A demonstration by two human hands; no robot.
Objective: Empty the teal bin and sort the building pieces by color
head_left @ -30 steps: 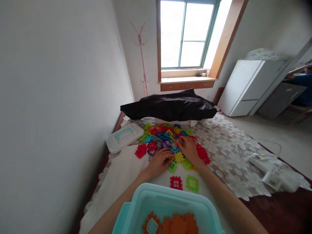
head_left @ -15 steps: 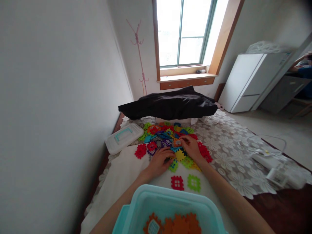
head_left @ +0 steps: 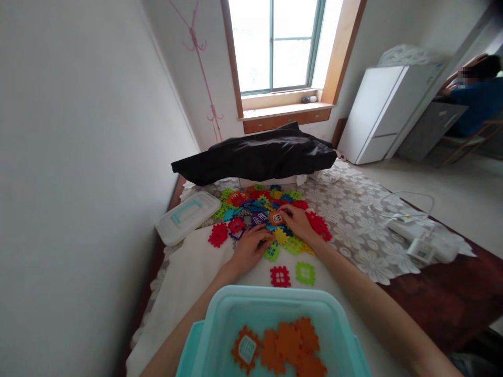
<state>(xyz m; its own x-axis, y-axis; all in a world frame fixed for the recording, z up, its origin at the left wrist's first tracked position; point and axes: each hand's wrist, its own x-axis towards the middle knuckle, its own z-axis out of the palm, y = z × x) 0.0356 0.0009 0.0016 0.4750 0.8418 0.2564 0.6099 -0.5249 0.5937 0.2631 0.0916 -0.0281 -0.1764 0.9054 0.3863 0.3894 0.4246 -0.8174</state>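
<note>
Colourful plastic interlocking tiles lie in a heap across the cloth. My right hand [head_left: 297, 222] reaches in from the right and pinches the edge of an orange window tile [head_left: 276, 218]. Lower and to the left, my left hand [head_left: 250, 245] rests at the near edge of the heap, fingers stretched and apart, close to a purple window tile [head_left: 259, 218] and a yellow tile [head_left: 280, 236]. Nearest me stands a turquoise tub [head_left: 275, 294] with several orange tiles [head_left: 288, 340] in it. Between tub and heap are a red window tile [head_left: 280, 276] and a green one [head_left: 305, 273].
A white lid [head_left: 188, 217] lies left of the heap by the wall. Behind it is a black-covered object [head_left: 255, 157]. A cable and white device [head_left: 416, 238] lie at the right. A person in blue [head_left: 477, 102] sits farther off, past a white refrigerator [head_left: 373, 115].
My view has tilted down and turned a little right, showing more of the tub's inside. Both hands stay at nearly the same spots on the heap.
</note>
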